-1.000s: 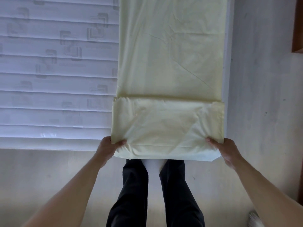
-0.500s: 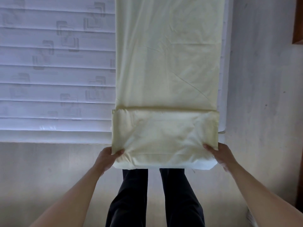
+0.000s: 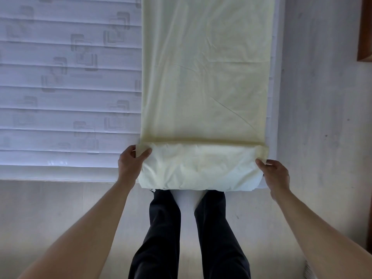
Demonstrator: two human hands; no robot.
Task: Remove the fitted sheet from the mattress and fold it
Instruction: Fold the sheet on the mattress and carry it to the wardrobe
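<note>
The left hand [image 3: 128, 165] and right hand [image 3: 274, 175] are each gripping a corner of the folded pale-yellow fitted sheet [image 3: 205, 87], which is lying along the mattress [image 3: 66, 97].

1 head-worn view, steeply downward, close over mattress [image 3: 66, 93] foot edge

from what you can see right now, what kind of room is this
Probably a bedroom at home. A patterned mattress lies bare, a pale yellow fitted sheet is spread along it in a strip, and beyond it is a light wood-look floor. Both hands grip the sheet's folded end.
</note>
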